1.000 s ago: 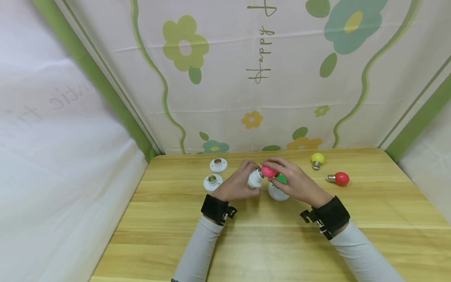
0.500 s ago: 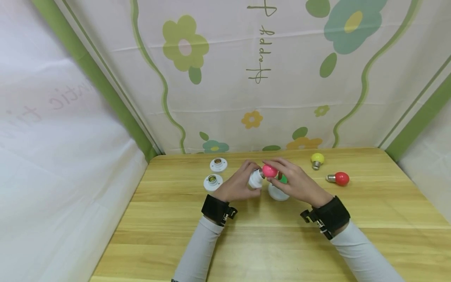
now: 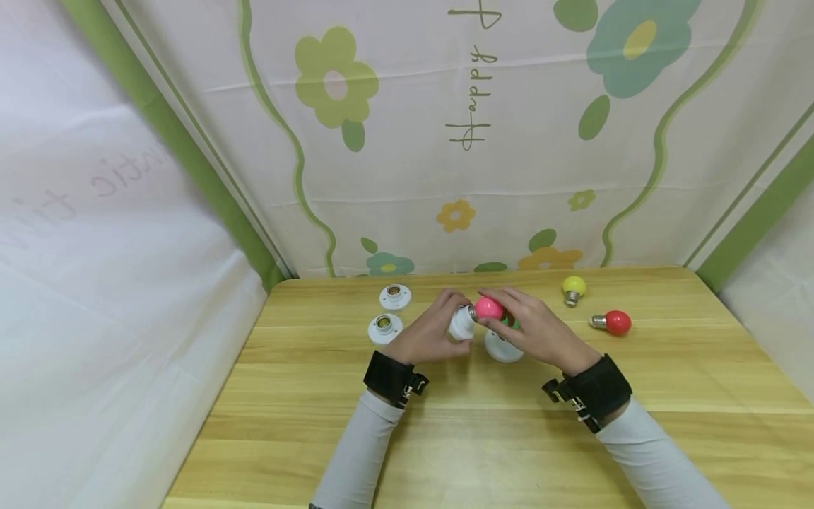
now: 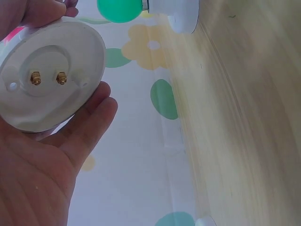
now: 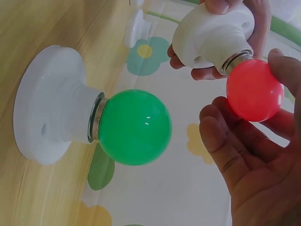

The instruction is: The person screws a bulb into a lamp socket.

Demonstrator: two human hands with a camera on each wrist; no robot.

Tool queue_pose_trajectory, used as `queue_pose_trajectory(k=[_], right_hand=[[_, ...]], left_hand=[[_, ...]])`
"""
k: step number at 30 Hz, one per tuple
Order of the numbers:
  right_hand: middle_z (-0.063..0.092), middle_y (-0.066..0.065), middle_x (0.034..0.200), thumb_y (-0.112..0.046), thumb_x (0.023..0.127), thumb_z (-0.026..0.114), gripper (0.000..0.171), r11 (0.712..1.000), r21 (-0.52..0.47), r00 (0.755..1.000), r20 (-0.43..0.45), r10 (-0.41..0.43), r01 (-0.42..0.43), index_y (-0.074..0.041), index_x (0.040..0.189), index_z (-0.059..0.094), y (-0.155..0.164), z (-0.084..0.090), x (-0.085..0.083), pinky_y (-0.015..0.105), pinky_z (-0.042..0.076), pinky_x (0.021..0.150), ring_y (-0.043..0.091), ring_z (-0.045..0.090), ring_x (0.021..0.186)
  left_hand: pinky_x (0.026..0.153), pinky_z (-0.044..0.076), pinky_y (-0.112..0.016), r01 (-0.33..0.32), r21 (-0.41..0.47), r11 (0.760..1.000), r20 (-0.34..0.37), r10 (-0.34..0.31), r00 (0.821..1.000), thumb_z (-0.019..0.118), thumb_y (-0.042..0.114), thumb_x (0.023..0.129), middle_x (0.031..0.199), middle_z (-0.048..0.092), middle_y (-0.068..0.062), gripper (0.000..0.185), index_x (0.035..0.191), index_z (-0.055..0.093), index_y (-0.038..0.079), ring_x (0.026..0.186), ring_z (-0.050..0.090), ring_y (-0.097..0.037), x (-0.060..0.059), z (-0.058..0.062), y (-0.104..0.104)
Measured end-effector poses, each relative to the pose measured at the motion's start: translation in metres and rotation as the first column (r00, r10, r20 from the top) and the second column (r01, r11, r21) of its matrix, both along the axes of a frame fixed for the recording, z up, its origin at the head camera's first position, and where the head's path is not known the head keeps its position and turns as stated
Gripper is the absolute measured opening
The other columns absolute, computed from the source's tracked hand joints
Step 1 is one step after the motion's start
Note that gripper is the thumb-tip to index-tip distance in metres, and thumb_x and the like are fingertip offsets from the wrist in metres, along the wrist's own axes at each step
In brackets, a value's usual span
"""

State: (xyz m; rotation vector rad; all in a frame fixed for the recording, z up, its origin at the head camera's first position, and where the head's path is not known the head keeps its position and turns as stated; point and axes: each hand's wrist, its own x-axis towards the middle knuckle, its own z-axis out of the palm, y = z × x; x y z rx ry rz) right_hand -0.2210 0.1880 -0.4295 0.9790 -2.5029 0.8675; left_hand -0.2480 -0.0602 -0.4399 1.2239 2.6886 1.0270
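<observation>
My left hand (image 3: 427, 334) grips a white lamp holder (image 3: 461, 324) by its round base, tilted and raised off the table. In the left wrist view, the underside of this lamp holder (image 4: 49, 101) shows two brass screws. At its socket sits the metal cap of a pink light bulb (image 5: 254, 90), partly visible outside the rim. My right hand (image 3: 540, 331) holds the bulb's globe between thumb and fingers. Just below, a green light bulb (image 5: 135, 127) is fitted in another white lamp holder (image 5: 49, 106) standing on the table; my right hand partly hides it in the head view.
Two white lamp holders without bulbs, a rear one (image 3: 395, 297) and a nearer one (image 3: 384, 329), stand on the left. A yellow bulb (image 3: 574, 288) and a red bulb (image 3: 617, 322) lie at the right. Behind the wooden table (image 3: 470, 445) hangs a flowered curtain (image 3: 394, 170).
The pink bulb has shifted slightly to the right, and my right fingers have changed their position around it. My left hand keeps its hold on the lamp holder almost unmoved.
</observation>
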Motion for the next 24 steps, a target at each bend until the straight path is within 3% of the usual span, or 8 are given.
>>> queue_pose_trajectory(k=[8,13,19,24], right_hand=[[0.066,0.014,0.137,-0.024,0.1,0.076,0.055,0.999,0.025,0.999,0.027,-0.027,0.026,-0.007,0.149,0.058,-0.0014,-0.0006,0.0001,0.047,0.063,0.092,0.029,0.071,0.117],[0.065,0.013,0.138,-0.021,0.1,0.076,0.057,1.0,-0.018,0.998,0.061,-0.012,0.013,-0.006,0.15,0.053,-0.003,0.0008,-0.0004,0.044,0.063,0.089,0.024,0.071,0.111],[0.065,0.01,0.136,-0.016,0.096,0.08,0.051,0.999,-0.042,1.0,0.008,0.028,-0.028,-0.009,0.141,0.057,-0.0034,0.0008,-0.0009,0.045,0.063,0.091,0.025,0.07,0.116],[0.065,0.01,0.133,-0.013,0.09,0.086,0.055,0.996,-0.056,0.998,-0.026,0.062,-0.064,-0.006,0.138,0.06,-0.0046,0.0009,0.0001,0.037,0.065,0.085,0.023,0.071,0.111]], left_hand=[[0.09,0.053,-0.023,-0.007,-0.002,1.0,0.006,0.007,1.0,0.081,0.016,0.087,0.138,0.05,-0.008,0.055,0.135,0.055,0.007,0.107,0.055,-0.015,0.0007,-0.0006,-0.0001],[0.092,0.053,-0.023,-0.009,-0.005,1.0,0.007,0.009,1.0,0.082,0.016,0.088,0.139,0.049,-0.008,0.057,0.136,0.054,0.007,0.108,0.055,-0.015,0.0011,-0.0006,-0.0006],[0.094,0.054,-0.024,-0.007,-0.001,1.0,0.014,0.007,1.0,0.081,0.016,0.088,0.139,0.049,-0.009,0.058,0.137,0.053,0.007,0.11,0.055,-0.015,-0.0007,-0.0016,-0.0011],[0.095,0.055,-0.024,-0.011,0.001,1.0,0.01,0.011,1.0,0.082,0.018,0.087,0.138,0.05,-0.008,0.058,0.137,0.054,0.008,0.111,0.056,-0.015,-0.0017,-0.002,-0.0021]])
